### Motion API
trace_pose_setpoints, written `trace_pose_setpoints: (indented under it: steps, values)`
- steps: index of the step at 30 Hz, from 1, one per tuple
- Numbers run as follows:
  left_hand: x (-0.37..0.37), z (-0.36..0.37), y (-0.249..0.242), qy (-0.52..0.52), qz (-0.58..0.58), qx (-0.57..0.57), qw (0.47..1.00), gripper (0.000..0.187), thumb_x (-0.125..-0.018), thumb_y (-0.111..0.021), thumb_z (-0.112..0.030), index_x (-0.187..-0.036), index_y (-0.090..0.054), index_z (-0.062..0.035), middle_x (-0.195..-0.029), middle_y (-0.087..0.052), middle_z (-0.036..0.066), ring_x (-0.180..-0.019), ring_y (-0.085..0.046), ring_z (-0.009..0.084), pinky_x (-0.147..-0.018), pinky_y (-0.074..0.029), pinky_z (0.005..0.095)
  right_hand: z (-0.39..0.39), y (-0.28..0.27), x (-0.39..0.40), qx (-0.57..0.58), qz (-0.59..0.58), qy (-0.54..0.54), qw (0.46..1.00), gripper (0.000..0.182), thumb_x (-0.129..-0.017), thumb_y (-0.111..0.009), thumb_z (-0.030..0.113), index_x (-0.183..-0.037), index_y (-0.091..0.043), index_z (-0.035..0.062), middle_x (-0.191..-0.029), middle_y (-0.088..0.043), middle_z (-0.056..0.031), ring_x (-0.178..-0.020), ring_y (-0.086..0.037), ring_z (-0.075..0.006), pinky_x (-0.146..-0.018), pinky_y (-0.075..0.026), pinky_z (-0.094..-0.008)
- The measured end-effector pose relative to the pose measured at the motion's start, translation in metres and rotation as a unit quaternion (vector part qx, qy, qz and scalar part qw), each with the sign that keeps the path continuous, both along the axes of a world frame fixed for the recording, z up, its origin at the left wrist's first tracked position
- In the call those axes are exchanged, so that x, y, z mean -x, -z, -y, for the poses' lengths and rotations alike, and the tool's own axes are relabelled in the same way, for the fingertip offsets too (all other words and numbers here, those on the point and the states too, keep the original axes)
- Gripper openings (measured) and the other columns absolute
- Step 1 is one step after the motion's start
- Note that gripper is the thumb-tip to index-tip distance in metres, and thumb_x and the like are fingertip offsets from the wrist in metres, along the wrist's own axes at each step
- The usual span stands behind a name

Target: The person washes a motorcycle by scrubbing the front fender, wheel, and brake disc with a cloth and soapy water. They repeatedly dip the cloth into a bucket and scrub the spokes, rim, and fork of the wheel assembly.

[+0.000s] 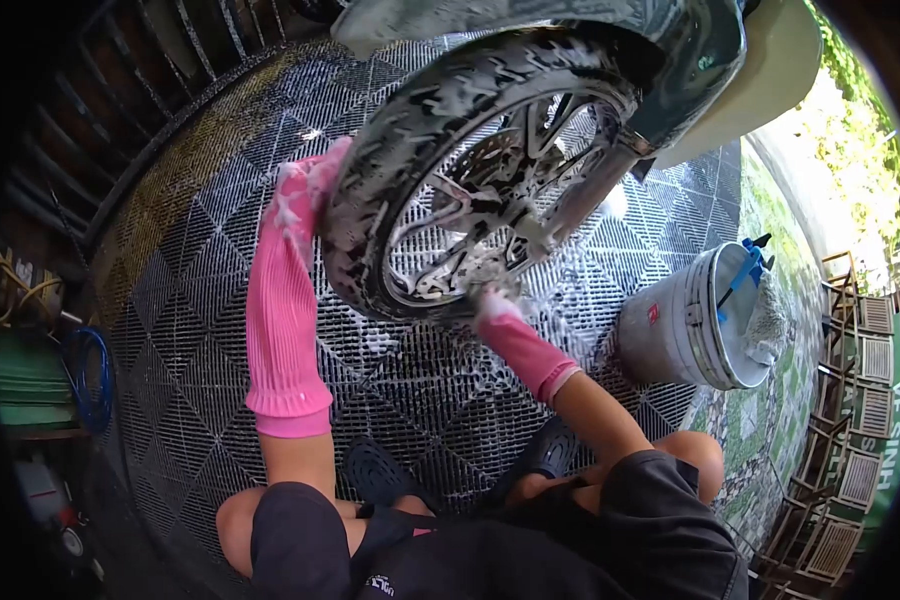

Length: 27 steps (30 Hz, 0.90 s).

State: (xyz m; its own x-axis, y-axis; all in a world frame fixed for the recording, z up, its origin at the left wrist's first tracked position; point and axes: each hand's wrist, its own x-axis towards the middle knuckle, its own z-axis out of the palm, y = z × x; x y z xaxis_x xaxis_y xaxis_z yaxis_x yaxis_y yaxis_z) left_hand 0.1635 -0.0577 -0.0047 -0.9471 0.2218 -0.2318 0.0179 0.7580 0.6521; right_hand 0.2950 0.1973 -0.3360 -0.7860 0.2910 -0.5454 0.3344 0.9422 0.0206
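Soapy foam covers the front wheel (370, 190) of a motorbike, over both its tyre and spoked rim. My left hand (312, 182), in a long pink ribbed glove with suds on it, is curved against the left side of the tyre; foam and the tyre hide part of its fingers. At the lower rim is my right hand (500, 308), also pink-gloved. Its fingers are closed round a foamy greyish scrubber (485, 272), blurred, whose exact kind I cannot make out. The scrubber touches the rim near the lower spokes.
A grey bucket (660, 330) stands tilted in view on the right, with a blue-handled brush (745, 275) and a pale cloth-like thing (767, 325) at its rim. Wet grated tiles (200, 330) cover the floor. A blue hose (92, 380) lies left; folded wooden chairs (860, 470) stand right.
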Motion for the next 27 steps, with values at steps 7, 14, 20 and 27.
trace_pose_setpoints:
  steps: [7, 14, 20, 27]
  values:
    - [-0.082, -0.013, -0.058, 0.056, 0.118, -0.064, 0.989, 0.056, -0.102, -0.048, -0.015, -0.154, -0.03, -0.0051, -0.149, -0.042, 0.017, -0.116, -0.061, 0.0203, -0.092, -0.057, 0.0267, -0.007, -0.245, -0.042, 0.347, 0.155, -0.051, 0.923, 0.045, -0.101, -0.056, 0.032, -0.138, -0.056, 0.0064, -0.122, -0.064, -0.0137, -0.111, -0.062, -0.0213, -0.095, -0.053, -0.0373]
    - [-0.154, -0.018, -0.016, 0.056, 0.324, -0.711, 0.621, 0.05, -0.094, -0.059, -0.005, -0.142, -0.045, 0.002, -0.123, -0.06, 0.017, -0.11, -0.061, 0.0224, -0.098, -0.05, 0.0374, -0.191, -0.391, -0.152, 0.496, -0.199, 0.266, 0.802, 0.059, -0.091, -0.068, 0.01, -0.144, -0.044, -0.0003, -0.124, -0.064, -0.0182, -0.104, -0.068, -0.0259, -0.087, -0.057, -0.0344]
    - [-0.172, -0.064, 0.019, 0.424, -0.006, -0.444, 0.789, 0.043, -0.09, -0.061, 0.0, -0.132, -0.053, 0.0021, -0.112, -0.064, 0.011, -0.1, -0.063, 0.0174, -0.08, -0.055, 0.0274, -0.169, -0.539, -0.165, 0.493, -0.445, -0.027, 0.747, 0.063, -0.105, -0.05, 0.03, -0.157, -0.025, 0.005, -0.15, -0.045, -0.0198, -0.136, -0.049, -0.0281, -0.113, -0.04, -0.0389]
    - [-0.179, -0.125, 0.037, 0.415, 0.292, -0.571, 0.645, 0.028, -0.101, -0.054, -0.019, -0.118, -0.063, 0.0013, -0.089, -0.068, 0.011, -0.081, -0.068, 0.0174, -0.075, -0.055, 0.0225, -0.128, -0.592, -0.015, 0.1, -0.342, -0.077, 0.931, 0.037, -0.104, -0.053, 0.027, -0.124, -0.066, -0.0008, -0.135, -0.062, -0.0159, -0.131, -0.054, -0.0231, -0.108, -0.041, -0.0324]
